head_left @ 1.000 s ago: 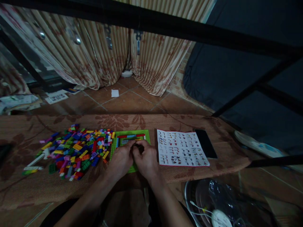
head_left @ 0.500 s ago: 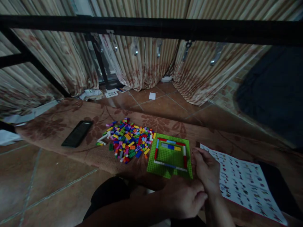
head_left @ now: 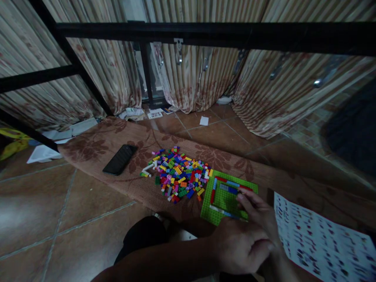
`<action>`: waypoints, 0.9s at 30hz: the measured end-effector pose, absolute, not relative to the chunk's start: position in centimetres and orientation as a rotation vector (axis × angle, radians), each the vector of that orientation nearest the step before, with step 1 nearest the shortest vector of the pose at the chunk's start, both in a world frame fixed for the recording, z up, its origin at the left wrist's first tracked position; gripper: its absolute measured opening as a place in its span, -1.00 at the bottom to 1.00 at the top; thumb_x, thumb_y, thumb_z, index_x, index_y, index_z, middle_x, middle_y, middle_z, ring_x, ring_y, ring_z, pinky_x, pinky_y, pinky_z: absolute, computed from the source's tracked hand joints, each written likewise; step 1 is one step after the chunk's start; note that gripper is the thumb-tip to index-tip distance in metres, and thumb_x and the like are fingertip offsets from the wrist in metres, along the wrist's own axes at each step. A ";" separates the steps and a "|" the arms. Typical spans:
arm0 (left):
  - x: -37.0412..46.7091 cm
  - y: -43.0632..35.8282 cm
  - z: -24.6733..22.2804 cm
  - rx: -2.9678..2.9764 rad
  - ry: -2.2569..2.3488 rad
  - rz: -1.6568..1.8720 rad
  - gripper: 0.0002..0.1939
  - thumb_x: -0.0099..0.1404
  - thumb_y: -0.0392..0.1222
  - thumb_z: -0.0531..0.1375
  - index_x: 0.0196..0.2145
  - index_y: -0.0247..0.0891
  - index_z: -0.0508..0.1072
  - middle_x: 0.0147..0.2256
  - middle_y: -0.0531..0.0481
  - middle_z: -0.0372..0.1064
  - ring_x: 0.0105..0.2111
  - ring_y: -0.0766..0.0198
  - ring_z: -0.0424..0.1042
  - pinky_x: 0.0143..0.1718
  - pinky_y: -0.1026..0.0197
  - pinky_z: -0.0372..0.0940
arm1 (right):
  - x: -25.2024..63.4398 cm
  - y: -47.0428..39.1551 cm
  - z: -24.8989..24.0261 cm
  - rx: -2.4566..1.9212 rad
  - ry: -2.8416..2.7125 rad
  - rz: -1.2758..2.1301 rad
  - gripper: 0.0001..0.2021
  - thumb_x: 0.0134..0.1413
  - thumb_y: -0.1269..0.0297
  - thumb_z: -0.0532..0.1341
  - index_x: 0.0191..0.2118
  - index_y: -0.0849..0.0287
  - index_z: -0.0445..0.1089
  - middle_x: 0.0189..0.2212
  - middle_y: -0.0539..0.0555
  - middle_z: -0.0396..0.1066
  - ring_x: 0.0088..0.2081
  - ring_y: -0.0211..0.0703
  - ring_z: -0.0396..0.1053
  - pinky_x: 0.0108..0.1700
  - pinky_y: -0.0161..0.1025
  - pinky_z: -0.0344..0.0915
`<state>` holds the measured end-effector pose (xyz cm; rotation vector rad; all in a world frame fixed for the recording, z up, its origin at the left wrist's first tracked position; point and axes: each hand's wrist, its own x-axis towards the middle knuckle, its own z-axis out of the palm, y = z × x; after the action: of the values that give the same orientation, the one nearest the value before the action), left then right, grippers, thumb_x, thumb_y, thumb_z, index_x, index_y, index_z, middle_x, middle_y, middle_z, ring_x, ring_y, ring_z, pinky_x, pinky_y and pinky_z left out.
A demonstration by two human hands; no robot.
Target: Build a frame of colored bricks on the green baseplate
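My left hand (head_left: 243, 244) is closed, reaching across my right wrist with its thumb and forefinger curled together. What it holds, if anything, is hidden. My right hand (head_left: 260, 209) leans over the right side of a green baseplate (head_left: 207, 207), its fingertips close together above the bricks. Anything pinched there is too small and dark to make out. A rectangle of red, white and light blue bricks (head_left: 214, 190) lines the plate. Inside it runs a short row with grey and blue bricks (head_left: 229, 188); its right end is covered by my fingers.
Left of the plate lies a heap of loose colourful bricks (head_left: 179, 176). Farther left is a black phone (head_left: 120, 159). A printed sheet (head_left: 323, 239) lies at the right on the brown patterned cloth (head_left: 141, 188). Beyond stand a dark metal frame (head_left: 205, 34) and striped curtains (head_left: 188, 82).
My right hand has moved from beside the baseplate to over its right side, covering some bricks. My left hand stays across the right wrist. The view has shifted left.
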<state>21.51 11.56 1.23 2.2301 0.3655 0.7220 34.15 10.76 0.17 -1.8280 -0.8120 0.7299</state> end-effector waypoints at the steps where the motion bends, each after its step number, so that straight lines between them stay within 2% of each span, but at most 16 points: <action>1: 21.5 11.4 1.2 2.249 0.349 0.751 -0.74 0.35 -0.12 0.02 -0.47 -0.26 0.29 -0.49 0.05 0.39 -0.50 0.39 0.35 -0.47 0.34 0.19 | 33.9 11.0 0.1 -1.813 -0.813 0.775 -0.51 -0.17 -0.06 0.33 -0.12 0.15 0.52 -0.47 0.04 0.49 -0.44 -0.16 0.39 -0.35 -0.21 0.33; 4: 21.5 10.8 0.9 2.316 0.273 0.807 -0.71 0.37 -0.09 -0.02 -0.40 -0.27 0.37 -0.44 0.03 0.44 -0.44 0.36 0.39 -0.41 0.32 0.23 | 33.1 11.6 -0.3 -1.750 -0.753 0.874 -0.51 -0.22 -0.01 0.35 -0.13 0.16 0.51 -0.56 -0.02 0.42 -0.51 -0.21 0.34 -0.40 -0.23 0.31; 9: 21.6 9.5 0.0 2.335 0.219 0.898 -0.70 0.36 -0.09 0.00 -0.41 -0.28 0.39 -0.46 0.04 0.44 -0.46 0.38 0.38 -0.44 0.31 0.23 | 32.8 11.8 -1.2 -1.643 -0.732 0.932 -0.57 -0.19 0.06 0.36 -0.15 0.15 0.50 -0.47 -0.03 0.42 -0.50 -0.25 0.34 -0.39 -0.24 0.32; 13: 22.2 8.1 -0.7 2.396 0.175 0.770 -0.68 0.35 -0.04 0.02 -0.42 -0.27 0.42 -0.45 0.02 0.45 -0.49 0.35 0.39 -0.50 0.26 0.24 | 33.1 11.6 -1.5 -1.619 -0.761 0.913 -0.62 -0.12 0.11 0.35 -0.13 0.11 0.50 -0.43 -0.04 0.41 -0.47 -0.27 0.34 -0.37 -0.24 0.33; 17: 23.1 7.1 -0.9 2.433 0.236 0.633 -0.66 0.31 0.03 0.07 -0.36 -0.23 0.50 -0.45 -0.05 0.49 -0.48 0.22 0.44 -0.50 0.16 0.31 | 33.0 11.5 -1.4 -1.621 -0.779 0.880 -0.64 -0.11 0.10 0.35 -0.14 0.11 0.51 -0.40 0.00 0.43 -0.44 -0.24 0.34 -0.34 -0.22 0.35; 21: 23.1 7.6 -0.2 2.406 0.103 0.624 -0.71 0.29 0.05 0.12 -0.36 -0.15 0.54 -0.42 -0.01 0.51 -0.41 0.27 0.47 -0.47 0.23 0.36 | 31.6 12.0 -1.8 -1.629 -0.822 0.845 -0.63 -0.11 0.08 0.34 -0.16 0.14 0.51 -0.41 0.03 0.46 -0.39 -0.18 0.37 -0.33 -0.21 0.35; 24: 22.3 8.4 0.6 2.367 0.060 0.646 -0.70 0.30 0.07 0.11 -0.25 -0.12 0.54 -0.29 0.03 0.53 -0.31 0.31 0.49 -0.35 0.30 0.39 | 29.4 12.6 -2.2 -1.634 -0.914 0.863 -0.69 -0.05 0.07 0.30 -0.21 0.15 0.49 -0.39 0.05 0.48 -0.35 -0.15 0.39 -0.28 -0.20 0.34; 27: 21.7 8.9 1.4 2.325 0.130 0.672 -0.71 0.34 0.02 0.09 -0.14 -0.14 0.50 -0.19 0.06 0.53 -0.21 0.32 0.49 -0.21 0.33 0.39 | 26.5 13.2 -2.5 -1.725 -1.178 0.812 -0.81 0.04 0.16 0.24 -0.26 0.12 0.46 -0.38 0.04 0.49 -0.34 -0.15 0.40 -0.23 -0.20 0.30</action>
<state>21.71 8.89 1.40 2.3251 0.1299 0.6716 26.52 13.20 -2.48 -1.7254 -1.1781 0.8121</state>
